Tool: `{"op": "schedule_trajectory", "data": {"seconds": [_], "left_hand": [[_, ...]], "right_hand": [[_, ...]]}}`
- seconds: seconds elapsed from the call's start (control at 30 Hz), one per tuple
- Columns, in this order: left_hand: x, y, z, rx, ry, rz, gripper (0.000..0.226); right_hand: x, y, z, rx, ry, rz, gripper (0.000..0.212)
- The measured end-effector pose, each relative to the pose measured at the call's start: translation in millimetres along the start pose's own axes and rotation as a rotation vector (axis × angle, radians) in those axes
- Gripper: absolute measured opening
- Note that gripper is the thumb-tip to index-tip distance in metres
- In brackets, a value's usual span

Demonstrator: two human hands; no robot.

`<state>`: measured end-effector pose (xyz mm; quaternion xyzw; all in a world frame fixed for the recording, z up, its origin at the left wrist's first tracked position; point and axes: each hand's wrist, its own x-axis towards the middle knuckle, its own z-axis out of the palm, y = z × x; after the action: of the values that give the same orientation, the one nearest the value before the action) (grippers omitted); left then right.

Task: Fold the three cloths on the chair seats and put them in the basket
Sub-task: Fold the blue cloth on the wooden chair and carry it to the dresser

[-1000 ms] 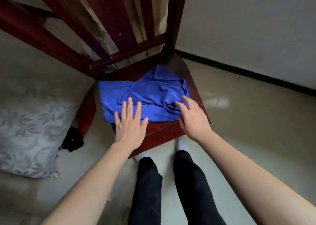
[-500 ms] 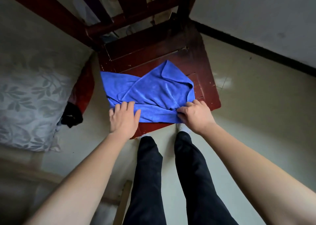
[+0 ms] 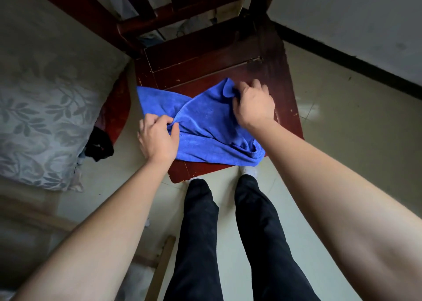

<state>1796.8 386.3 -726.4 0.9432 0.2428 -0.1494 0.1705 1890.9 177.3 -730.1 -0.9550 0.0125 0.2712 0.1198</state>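
A blue cloth (image 3: pixel 205 127) lies crumpled on the front half of a dark red wooden chair seat (image 3: pixel 205 56). My left hand (image 3: pixel 157 138) pinches a fold at the cloth's near left edge. My right hand (image 3: pixel 253 104) grips the cloth's far right corner, lifted a little off the seat. The cloth's near right corner droops over the seat's front edge. No basket and no other cloths are in view.
The chair back's slats (image 3: pixel 159 15) rise at the top. A grey leaf-patterned cushion (image 3: pixel 41 117) lies left of the chair, with a dark garment (image 3: pixel 100 145) beside it. My legs in black trousers (image 3: pixel 228 243) stand on the pale tiled floor. A white wall (image 3: pixel 354 26) runs at right.
My right hand moved from the cloth's near edge up to its far right corner and gripped it. My left hand closed on the near left fold. The cloth has shifted and bunched.
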Motion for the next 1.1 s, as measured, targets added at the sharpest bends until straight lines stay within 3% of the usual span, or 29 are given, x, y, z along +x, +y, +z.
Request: {"op": "schedule_trajectory", "data": {"seconds": [0.13,0.23,0.4,0.63,0.77,0.9,1.1], "left_hand": [[-6,7,-11,-0.208,0.075,0.03,0.016],[-7,16,-31,-0.229,0.096,0.049,0.014],[-15,43,-92,-0.175,0.083,0.08,0.014],[-52,78,-207,-0.056,0.064,0.212,0.028],[-85,81,-284,0.021,0.177,0.231,0.024],[-119,86,-348,-0.185,0.379,0.113,0.015],[-175,112,-424,-0.52,0.612,0.164,0.018]], "right_hand": [[-9,15,-17,0.322,0.073,0.106,0.03],[-17,30,-42,0.52,0.168,0.22,0.03],[-35,43,-121,1.206,0.149,0.467,0.018],[-72,22,-220,1.056,0.233,0.172,0.037],[-109,11,-281,1.057,0.333,0.032,0.04],[-158,2,-339,1.005,0.423,-0.102,0.044],[-255,-7,-405,1.021,0.662,-0.207,0.044]]}}
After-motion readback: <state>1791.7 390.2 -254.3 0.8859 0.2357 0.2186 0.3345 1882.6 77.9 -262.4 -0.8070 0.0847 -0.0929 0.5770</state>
